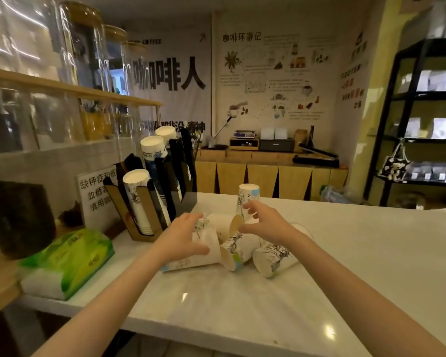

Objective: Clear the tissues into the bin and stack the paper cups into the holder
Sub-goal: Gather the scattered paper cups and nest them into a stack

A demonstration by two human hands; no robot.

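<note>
Several printed paper cups lie tipped over on the white counter (345,266). My left hand (184,235) grips one lying cup (203,256), thumb around its side. Beyond it another lying cup (223,224) shows its open mouth. My right hand (264,222) hovers with fingers spread over a tipped cup (238,249) and beside a further cup (274,258). One cup (247,198) stands upside down behind my right fingers. The black and wooden cup holder (149,199) at the left carries three stacks of cups. No loose tissues or bin are visible.
A green pack of tissues (67,261) lies at the counter's left edge. A printed sign (97,191) stands behind the holder. Glass jars fill wooden shelves at the left. A wooden sideboard and a black shelf rack stand at the far side.
</note>
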